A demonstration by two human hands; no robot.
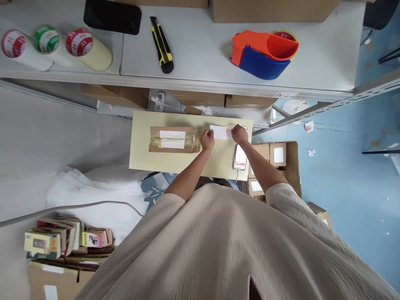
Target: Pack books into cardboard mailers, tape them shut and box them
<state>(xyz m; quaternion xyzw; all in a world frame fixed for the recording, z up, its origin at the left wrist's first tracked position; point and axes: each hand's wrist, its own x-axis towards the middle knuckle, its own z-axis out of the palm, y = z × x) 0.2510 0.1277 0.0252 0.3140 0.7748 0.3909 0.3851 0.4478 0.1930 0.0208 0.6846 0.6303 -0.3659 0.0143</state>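
On the pale yellow tabletop (140, 160), a white paper slip (220, 132) lies stretched sideways between my hands. Closed at the left end of the slip is my left hand (207, 140), its fingers pinching the edge. My right hand (239, 134) is curled over the slip's right part, with fingers closed on it. A brown cardboard box (153, 148) wrapped in clear tape, with two white labels on top, sits just left of my left hand. Below my right wrist lies a phone (240, 157) with a lit screen and a cable.
A shelf (200, 50) above the table holds a black phone (112, 16), a utility knife (161, 45), several tape rolls (96, 54) and an orange-blue tape dispenser (262, 54). A carton (292, 166) of small boxes stands right; books (62, 237) are stacked lower left.
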